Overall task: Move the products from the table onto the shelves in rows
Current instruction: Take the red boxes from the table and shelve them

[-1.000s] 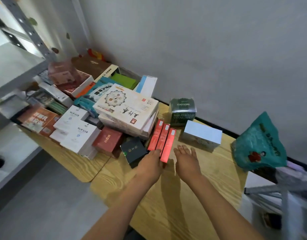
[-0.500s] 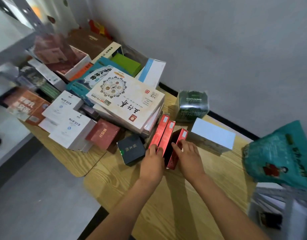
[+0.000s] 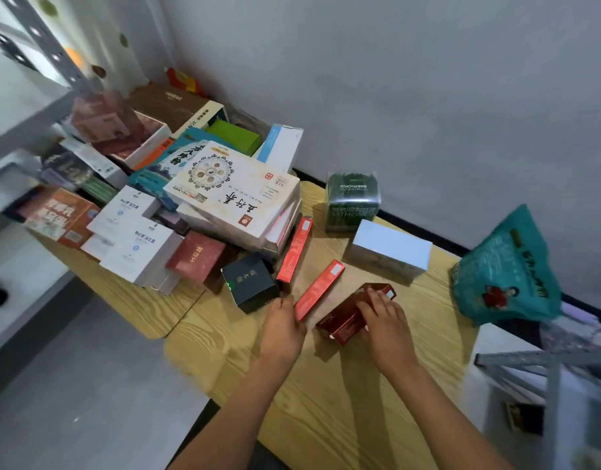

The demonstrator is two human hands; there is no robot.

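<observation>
Tabletop (image 3: pixel 343 401) of pale wood grain runs from the near edge to the grey wall at the far side, and products cover its far left part. Grey metal shelves (image 3: pixel 24 106) stand at the far left, beside the pile. Biggest in the pile is a flat white box (image 3: pixel 236 195) with a round printed emblem, lying on top of other cartons. To its left lie white cartons (image 3: pixel 136 245) stacked in twos, with a maroon box (image 3: pixel 197 257) and a small black box (image 3: pixel 248 281) near them. On the right a teal bag (image 3: pixel 506 266) slumps at the table's edge. Left of it sits a plain white box (image 3: pixel 390 247), and beyond that, close to the wall, a dark green cube (image 3: pixel 351 201).

Three long red boxes lie apart. The far red box (image 3: pixel 294 249) leans against the pile. The middle red box (image 3: pixel 321 288) lies flat, its near end touching the left hand (image 3: pixel 282 325), whose fingers curl at that end; whether they pinch it I cannot tell. The near red box (image 3: pixel 351 317) is tilted up off the wood, gripped along its right side by the right hand (image 3: pixel 384 322), fingers curled over its top edge.
</observation>
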